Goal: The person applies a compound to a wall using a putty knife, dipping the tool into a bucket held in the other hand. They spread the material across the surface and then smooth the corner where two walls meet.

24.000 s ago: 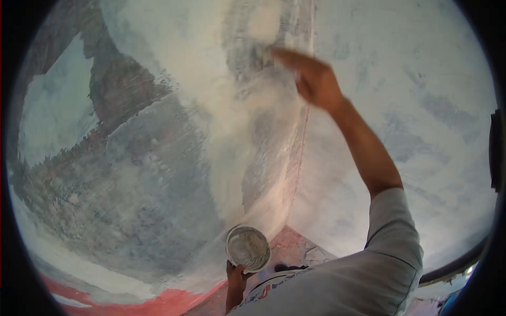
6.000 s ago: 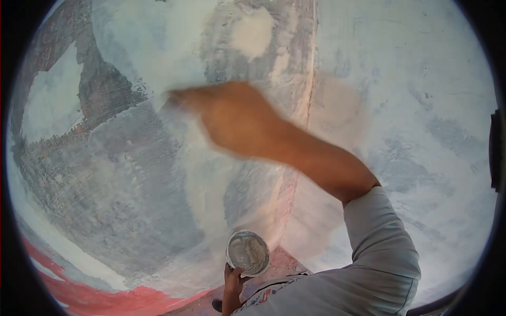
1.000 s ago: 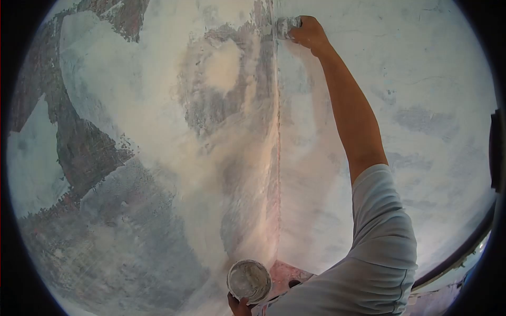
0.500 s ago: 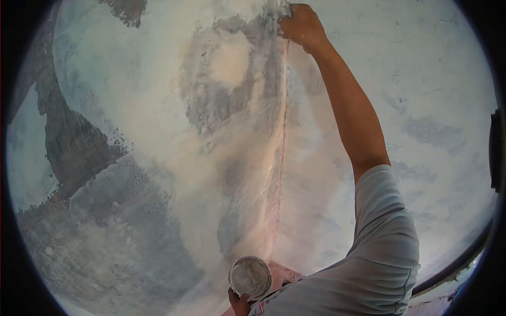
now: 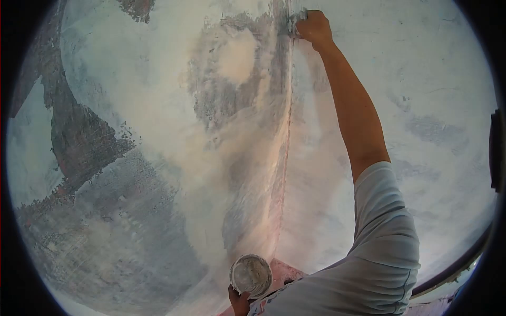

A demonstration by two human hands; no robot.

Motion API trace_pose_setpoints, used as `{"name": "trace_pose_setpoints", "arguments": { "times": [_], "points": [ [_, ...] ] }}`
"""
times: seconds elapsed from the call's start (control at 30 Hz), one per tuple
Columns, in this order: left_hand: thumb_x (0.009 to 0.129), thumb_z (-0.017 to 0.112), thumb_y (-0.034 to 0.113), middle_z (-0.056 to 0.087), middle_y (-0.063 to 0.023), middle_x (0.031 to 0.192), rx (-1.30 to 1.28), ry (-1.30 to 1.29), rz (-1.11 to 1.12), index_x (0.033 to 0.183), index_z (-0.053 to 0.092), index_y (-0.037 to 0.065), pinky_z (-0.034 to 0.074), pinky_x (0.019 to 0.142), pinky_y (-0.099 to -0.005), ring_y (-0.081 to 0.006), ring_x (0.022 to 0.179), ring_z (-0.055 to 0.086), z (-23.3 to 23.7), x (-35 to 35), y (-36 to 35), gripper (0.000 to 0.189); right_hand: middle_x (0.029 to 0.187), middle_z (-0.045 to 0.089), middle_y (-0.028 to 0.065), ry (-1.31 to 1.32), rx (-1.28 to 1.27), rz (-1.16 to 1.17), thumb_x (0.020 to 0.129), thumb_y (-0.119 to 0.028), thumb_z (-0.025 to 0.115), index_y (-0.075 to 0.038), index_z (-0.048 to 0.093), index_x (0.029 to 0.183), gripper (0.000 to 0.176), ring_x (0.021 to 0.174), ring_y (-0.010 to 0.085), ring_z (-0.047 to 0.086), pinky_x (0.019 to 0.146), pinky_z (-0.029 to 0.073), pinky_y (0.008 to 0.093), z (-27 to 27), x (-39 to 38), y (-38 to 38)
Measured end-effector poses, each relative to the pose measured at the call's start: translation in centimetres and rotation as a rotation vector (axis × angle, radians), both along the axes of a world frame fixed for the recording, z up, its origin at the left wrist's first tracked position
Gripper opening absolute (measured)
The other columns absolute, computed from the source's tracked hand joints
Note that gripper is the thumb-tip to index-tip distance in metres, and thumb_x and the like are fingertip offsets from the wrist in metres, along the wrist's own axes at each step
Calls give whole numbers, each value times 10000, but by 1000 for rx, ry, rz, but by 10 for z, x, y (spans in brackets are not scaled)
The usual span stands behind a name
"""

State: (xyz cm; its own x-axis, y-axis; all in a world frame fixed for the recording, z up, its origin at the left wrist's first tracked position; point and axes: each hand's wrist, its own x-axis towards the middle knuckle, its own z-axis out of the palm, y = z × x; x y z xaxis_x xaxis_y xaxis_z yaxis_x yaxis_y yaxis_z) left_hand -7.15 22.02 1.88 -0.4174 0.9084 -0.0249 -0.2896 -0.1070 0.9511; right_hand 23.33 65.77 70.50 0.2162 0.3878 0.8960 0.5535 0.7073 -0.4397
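High at the top centre, my right hand is closed round a small flat tool, whose blade lies against the wall beside the corner seam. The tool is partly hidden by the fingers. At the bottom centre, my left hand grips the rim of a round container with pale, wet paste inside. Most of the left hand's fingers are hidden under the container.
Pale plaster with grey patches covers the left wall. A smoother wall spans the right side. A dark curved edge runs at the lower right, and a dark object stands at the far right.
My right hand and the tool have shifted slightly right and down in the view. The wall also appears moved a little to the right, while the container has hardly moved.
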Motion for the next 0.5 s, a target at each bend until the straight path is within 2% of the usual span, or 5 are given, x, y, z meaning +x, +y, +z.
{"name": "trace_pose_setpoints", "arguments": {
  "times": [0.07,0.13,0.23,0.43,0.5],
  "points": [
    [666,642,-20,586,-181,1319,-1,10,-8,1432,411,-45,489,1050,-397,-312,1218,603,4,0,1,800,810,710,259,-124,59,-275,656,-104,672,75,675,789,223,733,396,706,699,567,452,0,-22,-24],
    [681,633,-24,578,-188,1326,-174,-242,-44,1445,396,-29,517,1025,-403,-322,1219,602,30,2,-1,800,846,716,280,-175,58,-233,679,-119,669,75,690,808,233,803,449,713,732,565,474,4,-33,-43],
    [692,625,-25,576,-189,1322,-152,-171,-53,1444,397,-20,544,994,-416,-318,1209,605,21,4,8,786,818,710,271,-174,207,-112,687,-127,676,70,693,801,229,767,417,716,716,569,446,15,-37,-46],
    [725,599,-30,574,-189,1314,-58,-16,-52,1437,405,-2,597,929,-446,-312,1193,606,-14,-5,13,739,776,708,204,-28,-31,215,717,-75,660,101,672,813,201,688,282,718,631,560,411,22,25,7],
    [726,599,-30,575,-188,1314,-48,-25,-46,1437,405,-2,598,927,-446,-312,1192,607,-14,-5,18,738,762,707,211,-114,24,38,720,-75,657,92,675,796,185,652,272,716,609,561,414,17,23,7]
  ]
}}
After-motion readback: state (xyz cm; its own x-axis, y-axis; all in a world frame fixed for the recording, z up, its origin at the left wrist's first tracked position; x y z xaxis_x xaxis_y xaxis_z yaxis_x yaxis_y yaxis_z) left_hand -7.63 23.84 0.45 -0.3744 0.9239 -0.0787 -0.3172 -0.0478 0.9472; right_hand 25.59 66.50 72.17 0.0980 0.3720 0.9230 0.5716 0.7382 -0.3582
